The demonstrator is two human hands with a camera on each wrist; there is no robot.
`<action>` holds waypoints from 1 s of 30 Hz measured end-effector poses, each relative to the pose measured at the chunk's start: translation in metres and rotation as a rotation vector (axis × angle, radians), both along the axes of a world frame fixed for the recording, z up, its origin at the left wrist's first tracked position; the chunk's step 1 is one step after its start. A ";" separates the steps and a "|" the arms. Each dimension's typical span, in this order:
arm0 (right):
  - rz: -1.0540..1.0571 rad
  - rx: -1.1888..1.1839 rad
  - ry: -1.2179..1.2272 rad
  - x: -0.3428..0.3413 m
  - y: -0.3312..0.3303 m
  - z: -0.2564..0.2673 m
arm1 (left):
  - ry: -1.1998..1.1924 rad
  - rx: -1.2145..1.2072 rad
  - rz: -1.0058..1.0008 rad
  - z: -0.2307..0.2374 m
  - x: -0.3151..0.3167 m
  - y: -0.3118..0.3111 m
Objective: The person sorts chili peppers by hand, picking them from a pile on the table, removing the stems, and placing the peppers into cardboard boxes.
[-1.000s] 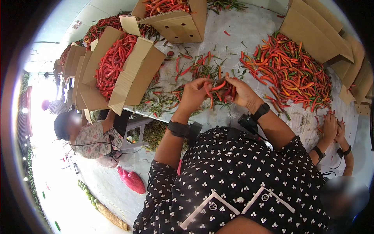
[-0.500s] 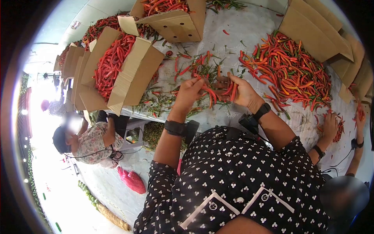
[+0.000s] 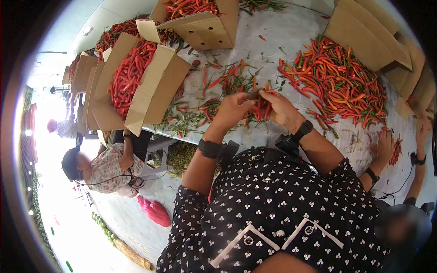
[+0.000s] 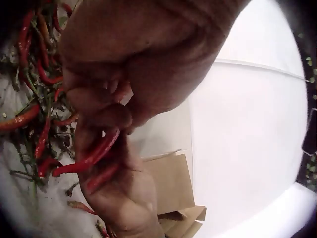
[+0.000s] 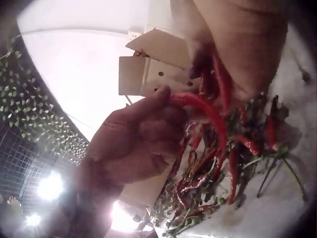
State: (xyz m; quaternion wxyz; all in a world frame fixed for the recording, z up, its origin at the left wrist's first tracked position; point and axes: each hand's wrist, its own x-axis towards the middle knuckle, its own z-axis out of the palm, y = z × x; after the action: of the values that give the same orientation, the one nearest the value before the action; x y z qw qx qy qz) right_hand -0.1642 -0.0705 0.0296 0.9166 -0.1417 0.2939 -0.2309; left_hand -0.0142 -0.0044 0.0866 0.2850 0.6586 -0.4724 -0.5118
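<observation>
Above the littered tabletop my two hands meet at the fingertips in the head view. My left hand (image 3: 233, 110) (image 5: 143, 134) pinches the end of a curved red chili (image 5: 213, 111) between thumb and fingers, seen clearly in the right wrist view. Several red chilies (image 3: 261, 112) (image 5: 222, 84) lie in my right hand (image 3: 287, 111) (image 5: 242, 39), its fingers curled round them. In the left wrist view, a red chili (image 4: 94, 161) crosses in front of the right palm, below my left hand (image 4: 148, 54). Loose chilies and green stems (image 3: 234, 77) lie beyond both hands.
A large chili pile (image 3: 341, 86) lies to the right, beside cardboard flaps (image 3: 364, 32). Cardboard boxes of red chilies (image 3: 157, 86) (image 3: 207, 32) stand at left and back. Another person's hand (image 3: 384, 148) works at the right; someone sits at the left (image 3: 107, 166).
My left hand has moved slightly right, back against the right hand, after drawing apart with a chili. At the right, the other person's far arm has reached out toward the boxes.
</observation>
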 end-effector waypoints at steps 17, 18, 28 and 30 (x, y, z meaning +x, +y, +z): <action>0.216 -0.227 0.197 -0.020 0.001 0.023 | 0.339 -0.041 0.413 -0.006 0.016 0.000; 0.176 -0.235 0.193 -0.031 0.000 0.021 | 0.341 -0.037 0.409 -0.010 0.022 0.002; 0.446 -0.390 0.680 -0.173 0.087 0.045 | 0.255 0.073 0.162 -0.064 0.040 0.016; 0.498 -0.252 0.722 -0.190 0.113 0.053 | 0.063 0.023 0.064 -0.061 0.033 0.014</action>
State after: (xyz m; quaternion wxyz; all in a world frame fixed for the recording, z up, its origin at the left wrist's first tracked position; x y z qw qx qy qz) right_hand -0.3544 0.0428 0.0825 0.7586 -0.3900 0.5213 0.0265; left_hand 0.0191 0.0094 0.0254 0.3085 0.6601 -0.4359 -0.5283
